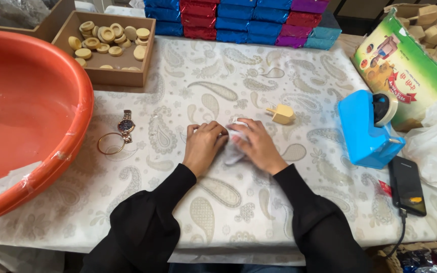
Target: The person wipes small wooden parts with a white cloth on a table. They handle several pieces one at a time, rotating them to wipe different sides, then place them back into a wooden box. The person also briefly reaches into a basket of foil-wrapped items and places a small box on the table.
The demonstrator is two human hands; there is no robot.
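Observation:
My left hand (pixel 203 145) and my right hand (pixel 257 144) rest side by side on the patterned tablecloth (pixel 218 202), both pressing on a small piece wrapped in clear plastic film (pixel 232 154). The fingers of both hands curl over it, so most of the piece is hidden. Both arms wear black sleeves. A small cream-coloured house-shaped block (pixel 281 114) lies just beyond my right hand.
A blue tape dispenser (pixel 367 126) stands to the right, with a black phone (pixel 407 185) on a cable beside it. A wristwatch (pixel 126 126) and a gold bangle (pixel 111 143) lie left. A big orange basin (pixel 36 111), a box of round discs (pixel 108 45) and stacked foil-wrapped blocks (pixel 244 20) sit behind.

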